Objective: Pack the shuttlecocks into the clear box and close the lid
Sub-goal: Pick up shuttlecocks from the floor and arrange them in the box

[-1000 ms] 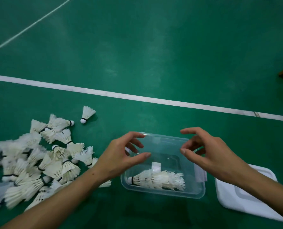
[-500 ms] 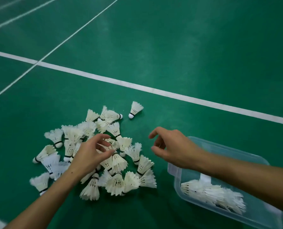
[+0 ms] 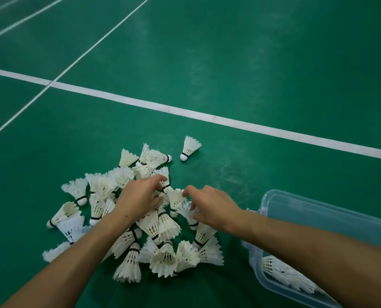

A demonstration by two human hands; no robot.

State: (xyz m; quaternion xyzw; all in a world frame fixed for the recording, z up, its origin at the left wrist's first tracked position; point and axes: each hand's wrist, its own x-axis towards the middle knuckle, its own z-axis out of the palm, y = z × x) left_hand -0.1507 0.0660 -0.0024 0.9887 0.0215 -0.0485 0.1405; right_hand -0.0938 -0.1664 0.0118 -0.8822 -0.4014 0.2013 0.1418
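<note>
Green court floor (image 3: 251, 63), white lines (image 3: 185, 111) crossing. Shuttlecocks (image 3: 162, 252) heaped loose on floor, one shuttlecock (image 3: 189, 148) lying apart beyond heap. Both forearms stretched forward, palms down over heap. Left hand (image 3: 138, 200) with fingers curled into pile, pinching feathers. Right hand (image 3: 211, 207) just beside, fingers bent down onto shuttlecocks; grip unclear. Clear box (image 3: 318, 221) at right, lid off, a few shuttlecocks lying inside.

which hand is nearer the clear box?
Right. The right hand is over the pile's box-side edge; the left hand is further left over the pile, away from the clear box.
</note>
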